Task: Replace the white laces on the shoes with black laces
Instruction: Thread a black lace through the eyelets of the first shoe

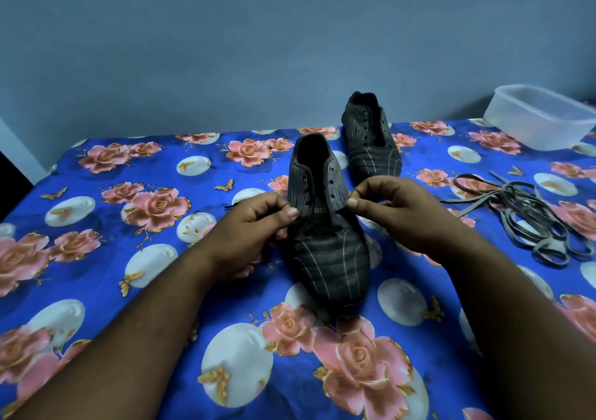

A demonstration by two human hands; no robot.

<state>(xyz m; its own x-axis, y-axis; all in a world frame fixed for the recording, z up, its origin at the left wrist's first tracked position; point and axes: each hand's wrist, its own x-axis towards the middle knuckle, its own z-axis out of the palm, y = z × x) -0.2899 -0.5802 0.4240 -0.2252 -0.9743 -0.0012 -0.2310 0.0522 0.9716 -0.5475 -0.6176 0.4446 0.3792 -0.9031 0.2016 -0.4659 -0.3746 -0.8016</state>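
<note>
A dark shoe (325, 258) with pale stitch lines stands in the middle of the bed, toe towards me. A black lace (322, 231) crosses its lowest eyelets; the eyelets above are bare. My left hand (258, 226) pinches one end of this lace at the shoe's left flap, and the lace tip (229, 206) sticks out behind the hand. At the right flap my right hand (396, 213) pinches the other end between thumb and forefinger. The second dark shoe (371, 139) stands behind with no lace. A loose pile of pale grey laces (522, 216) lies to the right.
A blue floral bedsheet (129, 258) covers the surface. A translucent plastic tub (541, 116) sits at the back right corner. A grey-blue wall (225, 48) rises right behind the bed.
</note>
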